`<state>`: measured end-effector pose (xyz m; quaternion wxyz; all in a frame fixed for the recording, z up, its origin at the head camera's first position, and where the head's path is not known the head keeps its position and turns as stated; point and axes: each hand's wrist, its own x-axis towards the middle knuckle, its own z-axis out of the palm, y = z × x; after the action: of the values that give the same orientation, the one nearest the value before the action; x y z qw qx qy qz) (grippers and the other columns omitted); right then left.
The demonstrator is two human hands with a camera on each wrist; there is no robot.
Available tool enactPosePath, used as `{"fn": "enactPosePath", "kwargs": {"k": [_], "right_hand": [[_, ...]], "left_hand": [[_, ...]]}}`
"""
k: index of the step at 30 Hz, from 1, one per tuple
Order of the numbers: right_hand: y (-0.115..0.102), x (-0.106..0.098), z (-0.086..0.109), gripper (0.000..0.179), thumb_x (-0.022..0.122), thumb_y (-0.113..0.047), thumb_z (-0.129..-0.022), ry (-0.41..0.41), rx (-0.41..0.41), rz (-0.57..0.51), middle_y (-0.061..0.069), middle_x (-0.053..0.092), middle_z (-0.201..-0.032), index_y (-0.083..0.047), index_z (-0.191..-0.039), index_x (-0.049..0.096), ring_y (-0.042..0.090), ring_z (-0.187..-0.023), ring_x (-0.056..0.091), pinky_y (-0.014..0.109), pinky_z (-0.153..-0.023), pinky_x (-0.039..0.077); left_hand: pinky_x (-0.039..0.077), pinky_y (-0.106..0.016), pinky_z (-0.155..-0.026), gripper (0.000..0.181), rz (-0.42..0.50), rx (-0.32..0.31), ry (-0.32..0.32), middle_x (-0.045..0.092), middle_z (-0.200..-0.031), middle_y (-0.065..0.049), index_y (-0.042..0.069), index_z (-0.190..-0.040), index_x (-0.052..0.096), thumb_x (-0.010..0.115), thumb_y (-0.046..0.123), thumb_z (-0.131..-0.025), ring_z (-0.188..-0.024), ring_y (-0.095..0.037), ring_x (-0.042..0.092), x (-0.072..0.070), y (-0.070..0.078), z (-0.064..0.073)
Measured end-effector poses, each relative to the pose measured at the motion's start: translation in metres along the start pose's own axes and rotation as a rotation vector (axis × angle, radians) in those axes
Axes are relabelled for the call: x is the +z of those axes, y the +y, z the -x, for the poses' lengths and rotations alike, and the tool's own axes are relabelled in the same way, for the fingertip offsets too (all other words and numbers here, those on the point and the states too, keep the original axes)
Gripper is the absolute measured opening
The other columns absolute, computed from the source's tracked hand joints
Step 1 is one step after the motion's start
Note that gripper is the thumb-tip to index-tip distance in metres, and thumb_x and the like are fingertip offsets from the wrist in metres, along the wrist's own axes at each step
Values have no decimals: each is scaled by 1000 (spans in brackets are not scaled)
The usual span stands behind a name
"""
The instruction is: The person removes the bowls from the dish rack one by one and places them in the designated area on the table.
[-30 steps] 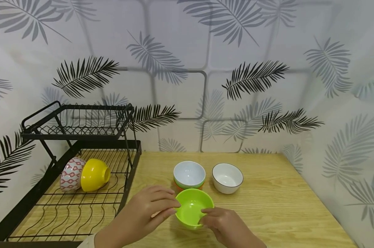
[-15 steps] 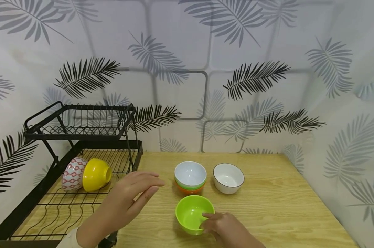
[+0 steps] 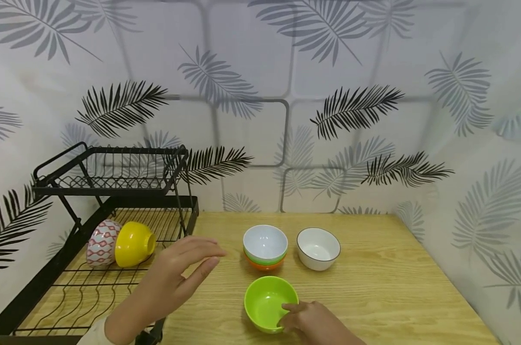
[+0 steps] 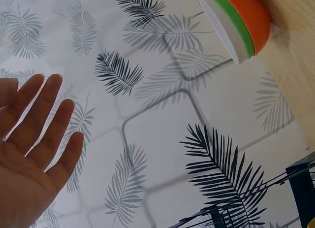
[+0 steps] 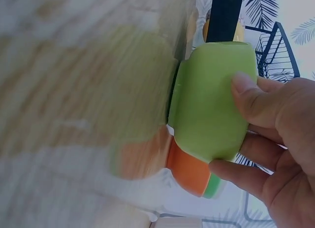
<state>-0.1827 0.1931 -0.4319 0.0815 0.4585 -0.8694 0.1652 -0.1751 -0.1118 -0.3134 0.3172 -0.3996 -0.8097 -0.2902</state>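
Note:
A bright green bowl (image 3: 266, 306) stands upright near the front of the table in the head view. My right hand (image 3: 314, 323) grips its right rim; in the right wrist view the thumb (image 5: 246, 90) lies on the outside wall and other fingers reach over the rim. To the left, my left hand (image 3: 178, 273) hovers apart from the bowl with fingers extended, holding nothing. Behind the green bowl sits a stack of bowls (image 3: 265, 244), white on top, then green, then orange. A white bowl with a dark rim (image 3: 318, 249) stands to the right of the stack.
A black two-tier dish rack (image 3: 187, 218) takes up the left side. Its lower tier holds a red-and-white patterned bowl (image 3: 103, 243) and a yellow bowl (image 3: 133, 244), both on their sides. Wooden tabletop (image 3: 385, 282) extends right, and a leaf-patterned wall covering (image 3: 251, 134) rises behind.
My left hand has come off the green bowl and moved left and up. The right hand has drawn the green bowl slightly toward the front, away from the stack.

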Motion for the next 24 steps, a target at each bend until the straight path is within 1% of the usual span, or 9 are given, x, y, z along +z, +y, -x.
{"fn": "enactPosePath", "kwargs": {"k": [3, 5, 8, 11, 13, 14, 18, 22, 24], "right_hand": [[0, 0, 1, 24, 70, 1, -78, -47, 47, -51, -7, 72, -96, -18, -91, 76, 20, -100, 68, 29, -77, 57], [0, 1, 1, 25, 70, 3, -77, -49, 41, -60, -8, 72, -94, -17, -89, 76, 20, -100, 68, 27, -78, 57], [0, 2, 1, 22, 70, 0, -78, -54, 41, -41, -8, 72, -94, -18, -90, 76, 18, -100, 68, 25, -79, 56], [0, 4, 0, 16, 70, -8, -82, -65, 35, 9, -7, 72, -96, -20, -92, 76, 15, -98, 67, 25, -79, 56], [-1, 5, 0, 13, 69, -12, -84, -65, 16, 46, -7, 71, -96, -21, -92, 75, 11, -95, 67, 24, -77, 56], [-1, 5, 0, 13, 69, -12, -84, -63, 1, 60, -7, 71, -95, -21, -92, 74, 10, -93, 66, 23, -76, 56], [-2, 3, 0, 10, 66, -19, -89, -41, -67, 74, -7, 68, -98, -17, -98, 72, 11, -97, 64, 25, -80, 55], [-2, -2, 1, 24, 59, -33, -95, -2, -108, 116, -4, 67, -106, -14, -106, 69, 14, -103, 63, 29, -84, 55], [-2, -5, 1, 27, 57, -35, -97, 26, -111, 147, -3, 67, -108, -13, -108, 69, 17, -104, 63, 31, -86, 55]], "left_hand": [[51, -30, -93, 24, 23, -18, -3, 70, -105, 7, 18, -107, 71, 67, 5, -88, -104, -15, 63, 0, -3, -1], [51, -28, -92, 24, 34, -40, -2, 70, -105, 7, 16, -108, 70, 65, 3, -89, -103, -14, 63, -1, -3, -1], [52, -27, -89, 26, 32, -86, 5, 69, -105, 9, 14, -112, 68, 62, 1, -90, -101, -12, 63, -1, -3, -1], [52, -26, -88, 27, 26, -124, 1, 69, -104, 11, 13, -115, 67, 62, 1, -91, -101, -11, 63, -3, -3, 0], [52, -26, -88, 27, 26, -139, 1, 69, -104, 11, 14, -115, 67, 62, 2, -91, -101, -11, 63, -3, -5, 1], [52, -25, -89, 26, 28, -145, 1, 69, -105, 11, 14, -114, 67, 62, 2, -91, -101, -10, 63, -4, -6, 2], [49, -19, -91, 24, 35, -162, 21, 69, -106, 10, 16, -109, 70, 63, 3, -91, -102, -11, 64, -6, -10, 3], [47, -12, -88, 24, 81, -153, 51, 71, -104, 7, 14, -106, 72, 63, -1, -90, -98, -11, 65, -10, -17, 3], [48, -10, -85, 24, 72, -152, 60, 71, -103, 6, 14, -106, 72, 64, -2, -89, -95, -10, 65, -15, -21, 4]]}}
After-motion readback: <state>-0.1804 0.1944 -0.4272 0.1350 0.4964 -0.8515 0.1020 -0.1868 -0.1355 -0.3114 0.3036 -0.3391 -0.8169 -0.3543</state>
